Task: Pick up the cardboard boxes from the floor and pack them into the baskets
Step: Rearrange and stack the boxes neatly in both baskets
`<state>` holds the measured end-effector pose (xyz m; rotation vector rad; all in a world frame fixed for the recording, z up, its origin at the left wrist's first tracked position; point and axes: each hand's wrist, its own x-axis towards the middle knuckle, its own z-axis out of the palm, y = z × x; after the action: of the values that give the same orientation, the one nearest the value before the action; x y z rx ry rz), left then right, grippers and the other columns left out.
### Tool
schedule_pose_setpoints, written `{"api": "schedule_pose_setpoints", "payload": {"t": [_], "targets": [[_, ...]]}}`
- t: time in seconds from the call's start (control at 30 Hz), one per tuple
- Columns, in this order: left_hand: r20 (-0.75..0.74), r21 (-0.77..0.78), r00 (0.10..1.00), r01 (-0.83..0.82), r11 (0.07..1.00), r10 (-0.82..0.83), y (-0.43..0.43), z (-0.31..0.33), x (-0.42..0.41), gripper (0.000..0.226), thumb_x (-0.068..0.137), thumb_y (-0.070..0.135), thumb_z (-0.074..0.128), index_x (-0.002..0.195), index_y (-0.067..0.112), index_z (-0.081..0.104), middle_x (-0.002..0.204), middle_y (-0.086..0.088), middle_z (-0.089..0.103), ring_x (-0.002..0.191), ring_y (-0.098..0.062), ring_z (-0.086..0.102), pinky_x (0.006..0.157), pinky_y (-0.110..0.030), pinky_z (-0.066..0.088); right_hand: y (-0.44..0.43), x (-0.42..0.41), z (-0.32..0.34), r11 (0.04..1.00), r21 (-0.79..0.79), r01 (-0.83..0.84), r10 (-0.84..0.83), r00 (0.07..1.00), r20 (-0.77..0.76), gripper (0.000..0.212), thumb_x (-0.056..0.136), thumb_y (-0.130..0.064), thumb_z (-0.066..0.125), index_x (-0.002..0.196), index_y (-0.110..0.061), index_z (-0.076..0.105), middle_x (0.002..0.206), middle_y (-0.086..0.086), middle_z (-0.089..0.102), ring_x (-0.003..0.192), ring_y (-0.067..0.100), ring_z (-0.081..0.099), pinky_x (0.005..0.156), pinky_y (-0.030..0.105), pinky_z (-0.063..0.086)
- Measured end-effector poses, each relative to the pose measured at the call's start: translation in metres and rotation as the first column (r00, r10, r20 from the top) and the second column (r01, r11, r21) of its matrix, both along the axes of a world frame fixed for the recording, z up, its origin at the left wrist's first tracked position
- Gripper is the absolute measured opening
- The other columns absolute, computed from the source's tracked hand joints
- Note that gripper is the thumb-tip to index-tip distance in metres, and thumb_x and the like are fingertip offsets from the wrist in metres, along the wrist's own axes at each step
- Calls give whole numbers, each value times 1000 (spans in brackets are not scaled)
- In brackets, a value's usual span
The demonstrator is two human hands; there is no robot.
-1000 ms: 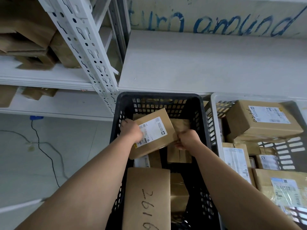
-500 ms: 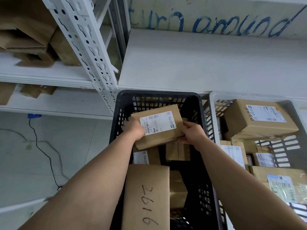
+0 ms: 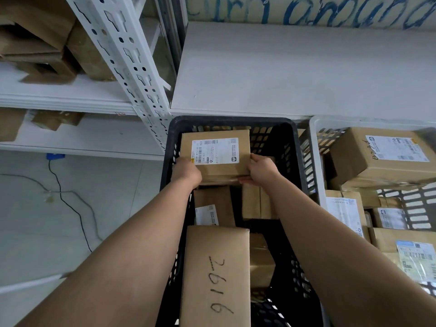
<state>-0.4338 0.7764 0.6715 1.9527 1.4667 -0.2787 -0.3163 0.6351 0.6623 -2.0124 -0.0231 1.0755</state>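
A labelled cardboard box (image 3: 219, 159) lies flat at the far end of the black basket (image 3: 290, 147). My left hand (image 3: 186, 172) grips its near left corner and my right hand (image 3: 260, 172) grips its near right corner. Under and in front of it the basket holds more boxes, among them a long box marked 2616 (image 3: 215, 274) at the near end and two smaller boxes (image 3: 213, 206) in the middle. My forearms cover parts of the basket's side walls.
A white basket (image 3: 315, 161) full of labelled boxes stands right beside the black one. A white metal shelf rack (image 3: 127, 60) with cardboard on its shelves stands at the left. A white ledge (image 3: 295, 69) runs behind the baskets. A black cable (image 3: 70, 201) crosses the grey floor at the left.
The labelled box was tilted and nearer to me. Both hands have turned it level and pushed it to the far end of the black basket.
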Motion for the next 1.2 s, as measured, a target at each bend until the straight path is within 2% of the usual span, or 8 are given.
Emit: {"api": "schedule_pose_setpoints", "payload": {"t": [0.13,0.23,0.33,0.43,0.63,0.9,1.1,1.2], "targets": [[7,39,1000,18,999,-19,0,-1,-4,27,95,13,50,121,6,53,118,-13,61,101,-30,61,69,-31,44,0,6,8,995,43,94,-92,995,-41,40,98,-4,45,137,-15,52,120,11,61,84,33,69,58,32,61],[-29,173,998,64,983,-60,-1,2,-8,26,97,24,49,116,9,58,110,-10,65,92,-28,62,64,-32,42,-2,7,7,994,42,103,-101,994,-40,42,95,-2,51,137,-11,53,121,15,62,86,36,70,68,38,62],[-124,325,980,188,927,-155,-3,10,-10,32,99,31,45,117,6,57,109,-10,65,96,-30,63,63,-32,38,-8,3,10,987,104,121,-115,992,-60,36,97,-2,45,130,-5,57,106,17,66,64,23,70,54,26,59],[-212,391,950,297,871,-228,-5,18,-11,38,100,28,44,128,2,47,119,-13,58,100,-30,63,64,-33,38,-12,-2,12,983,119,138,-129,988,-83,36,98,-3,38,130,-10,55,116,19,63,52,17,70,49,25,58],[-134,362,948,319,876,-290,-11,19,-13,28,96,6,46,123,-2,46,134,-18,32,80,-31,63,61,-34,45,-6,-2,6,983,107,152,-143,986,-85,36,100,-4,38,132,-11,54,114,19,64,50,14,69,55,27,59],[-152,177,932,354,918,-330,-5,-5,-19,38,95,6,49,133,2,43,148,-15,23,90,-28,59,70,-32,44,0,-8,-5,994,8,113,-113,994,-4,34,98,1,41,124,-8,61,111,18,60,85,38,70,77,44,60],[-118,139,939,337,931,-322,-8,-13,-18,38,94,6,48,132,6,42,149,-10,18,96,-28,57,75,-34,48,0,-4,-15,996,-60,62,-60,998,26,33,95,1,49,125,-7,60,104,12,61,88,32,69,73,37,61],[-130,109,934,348,931,-334,-10,-6,-19,40,93,5,50,132,6,43,150,-14,17,100,-31,58,79,-35,51,-5,-2,-7,994,-101,-49,54,998,39,35,93,-2,50,126,-4,58,89,10,63,68,18,64,55,25,55]]}}
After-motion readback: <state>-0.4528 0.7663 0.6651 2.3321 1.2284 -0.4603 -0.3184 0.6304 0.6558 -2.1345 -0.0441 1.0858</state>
